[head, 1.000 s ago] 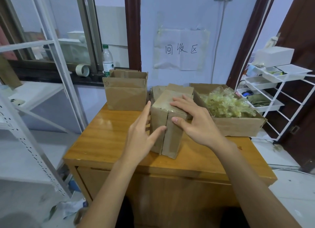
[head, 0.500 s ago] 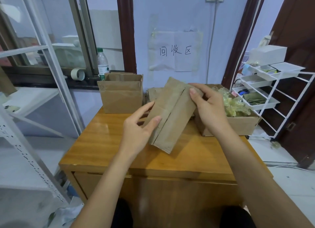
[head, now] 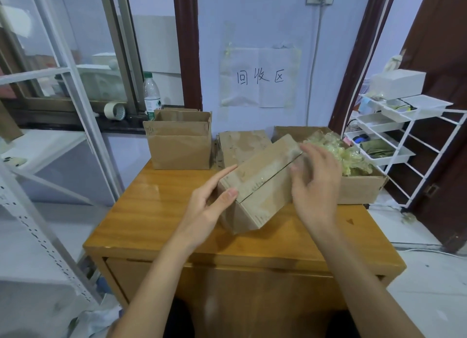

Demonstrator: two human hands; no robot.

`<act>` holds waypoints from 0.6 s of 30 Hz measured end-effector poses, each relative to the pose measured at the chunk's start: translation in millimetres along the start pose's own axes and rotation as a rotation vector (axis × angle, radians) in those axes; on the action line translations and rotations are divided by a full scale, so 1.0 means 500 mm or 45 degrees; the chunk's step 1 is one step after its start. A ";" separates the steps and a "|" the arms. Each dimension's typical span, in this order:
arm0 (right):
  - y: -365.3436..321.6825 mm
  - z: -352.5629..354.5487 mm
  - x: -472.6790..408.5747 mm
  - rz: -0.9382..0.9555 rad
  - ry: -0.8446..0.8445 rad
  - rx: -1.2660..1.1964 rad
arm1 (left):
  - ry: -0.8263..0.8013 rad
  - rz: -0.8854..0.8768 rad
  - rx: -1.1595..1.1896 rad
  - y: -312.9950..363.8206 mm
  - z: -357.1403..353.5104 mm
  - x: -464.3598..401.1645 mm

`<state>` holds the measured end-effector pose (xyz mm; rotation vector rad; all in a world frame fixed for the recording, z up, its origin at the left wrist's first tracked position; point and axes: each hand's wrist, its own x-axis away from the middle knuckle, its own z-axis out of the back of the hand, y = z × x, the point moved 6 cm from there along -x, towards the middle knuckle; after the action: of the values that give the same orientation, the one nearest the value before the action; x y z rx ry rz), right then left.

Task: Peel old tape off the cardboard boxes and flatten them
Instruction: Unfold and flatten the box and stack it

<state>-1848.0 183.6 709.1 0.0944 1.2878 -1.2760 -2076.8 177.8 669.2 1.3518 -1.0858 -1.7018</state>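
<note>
Head view: tape-filled carton (head: 358, 191) behind box (head: 262, 183).

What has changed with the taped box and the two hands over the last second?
The taped box went from standing upright on the table to lifted and tilted, its seam now facing up. The left hand keeps gripping its near end; the right hand has moved to the far end of the seam. The open box and the scrap-tape box stayed put.

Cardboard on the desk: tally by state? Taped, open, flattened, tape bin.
Taped box in both hands: 1
Open empty box: 1
Flattened stack: 1, sheets uncountable
Box holding peeled tape: 1
Total: 4
</note>
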 end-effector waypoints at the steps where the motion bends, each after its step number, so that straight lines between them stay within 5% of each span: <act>1: -0.026 -0.003 0.014 0.201 -0.028 0.029 | -0.009 0.002 -0.005 -0.001 -0.005 -0.002; 5: -0.093 -0.031 0.093 0.495 -0.258 -0.014 | -0.007 0.004 -0.055 -0.010 -0.021 -0.009; 18: -0.071 -0.029 0.138 0.400 0.130 -0.197 | -0.002 0.011 -0.133 -0.009 -0.057 -0.026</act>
<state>-1899.6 136.2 673.2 0.2447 1.3931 -0.9106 -2046.1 185.7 667.2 1.2787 -0.9885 -1.7291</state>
